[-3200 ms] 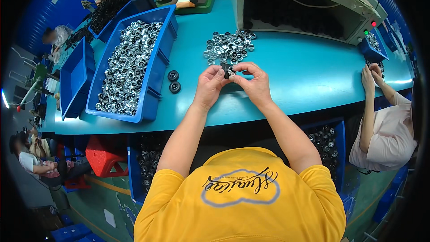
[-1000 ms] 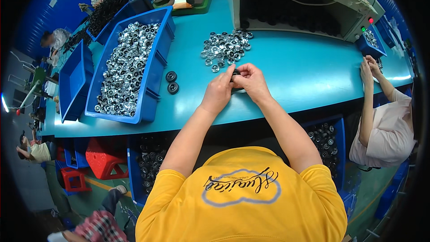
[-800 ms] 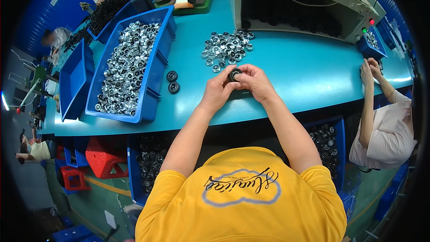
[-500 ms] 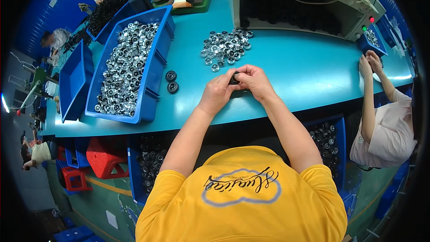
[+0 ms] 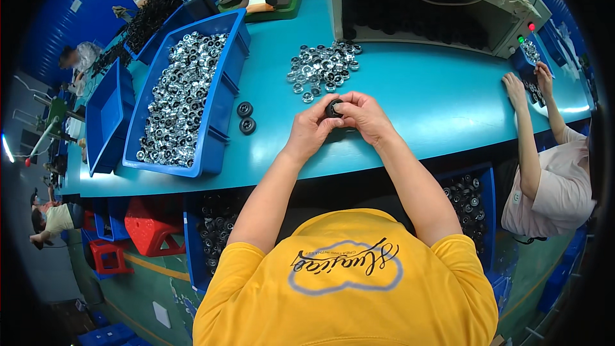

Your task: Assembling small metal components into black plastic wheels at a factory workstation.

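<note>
Both my hands meet over the teal table, closed around a small black wheel (image 5: 334, 108). My left hand (image 5: 309, 129) grips its left side, and my right hand (image 5: 363, 118) has its thumb pressed on the wheel's face. Just beyond my fingers lies a loose pile of shiny clear-and-black wheel hubs (image 5: 323, 67). To the left, two black wheels (image 5: 245, 117) rest on the table beside a big blue bin (image 5: 214, 147) full of similar hubs.
A large box-shaped machine (image 5: 442, 6) with a dark opening stands at the back. At the right a co-worker's hands (image 5: 528, 86) are by a small blue bin (image 5: 524, 64). An inner blue tray (image 5: 110, 122) is at far left. Bins of black wheels (image 5: 471, 208) sit below the table edge.
The wheel between my hands has turned so more of its face shows, and my left fingers have shifted slightly. The co-worker's hands at the right have moved apart.
</note>
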A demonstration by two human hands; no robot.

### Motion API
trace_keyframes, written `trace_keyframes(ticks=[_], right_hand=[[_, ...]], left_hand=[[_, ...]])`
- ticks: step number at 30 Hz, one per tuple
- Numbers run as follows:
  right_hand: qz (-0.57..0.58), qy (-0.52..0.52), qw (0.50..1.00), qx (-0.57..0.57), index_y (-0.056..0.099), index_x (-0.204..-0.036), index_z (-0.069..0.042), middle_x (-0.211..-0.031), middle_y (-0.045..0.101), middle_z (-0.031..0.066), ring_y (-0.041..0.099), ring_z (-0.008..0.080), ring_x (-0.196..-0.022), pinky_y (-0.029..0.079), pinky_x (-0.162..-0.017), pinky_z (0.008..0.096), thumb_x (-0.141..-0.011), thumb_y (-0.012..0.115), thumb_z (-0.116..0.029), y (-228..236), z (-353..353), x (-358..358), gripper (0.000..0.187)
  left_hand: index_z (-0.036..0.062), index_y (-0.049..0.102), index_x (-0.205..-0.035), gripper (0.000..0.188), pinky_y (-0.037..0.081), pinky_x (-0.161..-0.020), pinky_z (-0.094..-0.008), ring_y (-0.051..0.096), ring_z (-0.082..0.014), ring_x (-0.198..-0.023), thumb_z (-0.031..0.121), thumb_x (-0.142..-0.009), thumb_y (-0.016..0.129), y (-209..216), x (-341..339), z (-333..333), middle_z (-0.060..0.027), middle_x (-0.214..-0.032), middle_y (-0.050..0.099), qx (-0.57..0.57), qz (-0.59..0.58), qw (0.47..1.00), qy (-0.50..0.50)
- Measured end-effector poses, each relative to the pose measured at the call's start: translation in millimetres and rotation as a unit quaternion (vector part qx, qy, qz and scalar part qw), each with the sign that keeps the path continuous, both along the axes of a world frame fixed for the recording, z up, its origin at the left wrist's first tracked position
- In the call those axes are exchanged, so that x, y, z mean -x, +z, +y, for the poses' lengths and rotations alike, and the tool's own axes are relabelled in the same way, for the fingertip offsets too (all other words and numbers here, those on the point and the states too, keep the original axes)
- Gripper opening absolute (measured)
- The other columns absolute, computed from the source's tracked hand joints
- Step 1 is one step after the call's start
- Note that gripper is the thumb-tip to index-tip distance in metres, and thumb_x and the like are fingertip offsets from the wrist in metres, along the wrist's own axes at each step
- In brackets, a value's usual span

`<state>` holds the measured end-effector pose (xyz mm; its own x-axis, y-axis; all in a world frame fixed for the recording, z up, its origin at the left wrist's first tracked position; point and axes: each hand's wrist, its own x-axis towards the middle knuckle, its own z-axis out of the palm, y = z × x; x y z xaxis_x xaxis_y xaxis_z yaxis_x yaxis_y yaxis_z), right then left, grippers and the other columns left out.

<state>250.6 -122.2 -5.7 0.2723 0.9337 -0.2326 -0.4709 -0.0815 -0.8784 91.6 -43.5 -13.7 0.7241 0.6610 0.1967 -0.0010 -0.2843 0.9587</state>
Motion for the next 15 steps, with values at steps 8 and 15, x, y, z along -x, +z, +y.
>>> trace_keyframes(ticks=[8,15], right_hand=[[0.01,0.038,0.999,0.023,0.066,-0.106,-0.001,-0.096,0.069,0.007,0.069,0.0136,-0.082,0.061,-0.074,0.0285,-0.089,0.073,-0.011,5,-1,-7,0.021],[0.046,0.056,0.997,-0.003,0.067,-0.108,-0.001,-0.098,0.07,0.008,0.07,0.0154,-0.086,0.061,-0.08,0.03,-0.09,0.071,-0.013,2,-8,-11,0.022]], left_hand=[[0.0081,0.061,-0.132,0.05,0.054,-0.079,-0.0275,0.067,-0.0148,-0.091,0.007,-0.085,0.077,9,1,-4,-0.0039,-0.104,0.07,-0.124,-0.029,0.992,0.005],[0.008,0.062,-0.129,0.048,0.052,-0.08,-0.0286,0.06,-0.0164,-0.097,0.01,-0.084,0.079,9,2,4,-0.0041,-0.105,0.059,-0.025,-0.065,0.997,-0.027]])
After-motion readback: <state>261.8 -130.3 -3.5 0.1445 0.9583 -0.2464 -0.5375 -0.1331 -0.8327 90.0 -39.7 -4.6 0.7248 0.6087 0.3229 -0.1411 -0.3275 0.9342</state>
